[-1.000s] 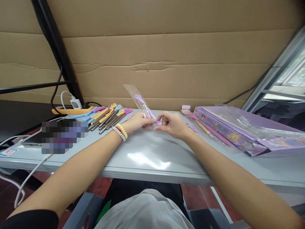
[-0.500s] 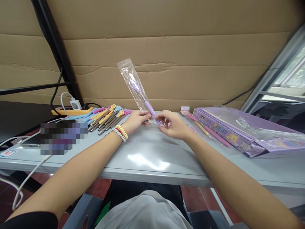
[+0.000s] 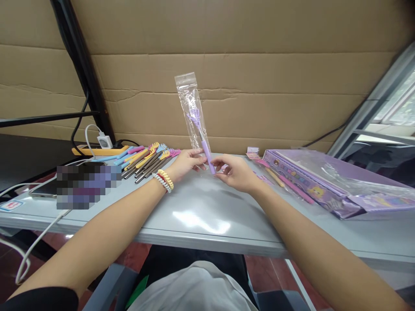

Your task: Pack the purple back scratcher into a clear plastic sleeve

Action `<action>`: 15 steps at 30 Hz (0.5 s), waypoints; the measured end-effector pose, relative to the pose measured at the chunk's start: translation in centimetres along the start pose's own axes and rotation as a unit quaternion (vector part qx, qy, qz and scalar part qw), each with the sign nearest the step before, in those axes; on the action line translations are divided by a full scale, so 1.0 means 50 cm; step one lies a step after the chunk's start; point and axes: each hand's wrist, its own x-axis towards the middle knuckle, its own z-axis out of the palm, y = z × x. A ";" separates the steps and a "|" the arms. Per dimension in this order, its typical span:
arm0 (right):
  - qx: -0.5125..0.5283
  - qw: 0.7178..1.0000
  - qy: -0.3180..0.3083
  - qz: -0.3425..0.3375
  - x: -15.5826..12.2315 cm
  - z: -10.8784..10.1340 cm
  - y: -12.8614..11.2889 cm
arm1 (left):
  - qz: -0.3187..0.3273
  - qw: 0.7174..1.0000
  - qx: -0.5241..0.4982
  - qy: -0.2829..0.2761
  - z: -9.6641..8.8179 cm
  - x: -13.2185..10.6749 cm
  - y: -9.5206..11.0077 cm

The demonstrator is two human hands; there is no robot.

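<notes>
A purple back scratcher (image 3: 206,150) with a small claw head stands nearly upright in a clear plastic bag (image 3: 187,89), its handle at the bottom. My left hand (image 3: 187,166) is closed, pinching the bag and handle from the left. My right hand (image 3: 236,171) has its thumb and fingers closed on the lower end of the handle from the right. Whether a layer of plastic lies between these fingers and the handle, I cannot tell. Left of my hands lies a pile of loose back scratchers (image 3: 149,160) with metal rods and yellow, blue and pink heads and grips.
On the right lies a purple printed box (image 3: 308,183) under clear plastic, with bagged pink items (image 3: 293,186) beside it. A yellow power strip (image 3: 94,151), white cables and a blurred-out phone-like object (image 3: 43,190) are at left. A cardboard wall (image 3: 243,73) stands behind the grey table (image 3: 207,205).
The bagged back scratcher has swung more upright, its top moving right. Both hands keep their hold on its lower part, and the view has shifted slightly.
</notes>
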 end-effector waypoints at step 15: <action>-0.034 0.998 -0.014 -0.060 -0.001 -0.005 -0.003 | 0.009 0.999 -0.037 -0.002 0.008 -0.001 -0.002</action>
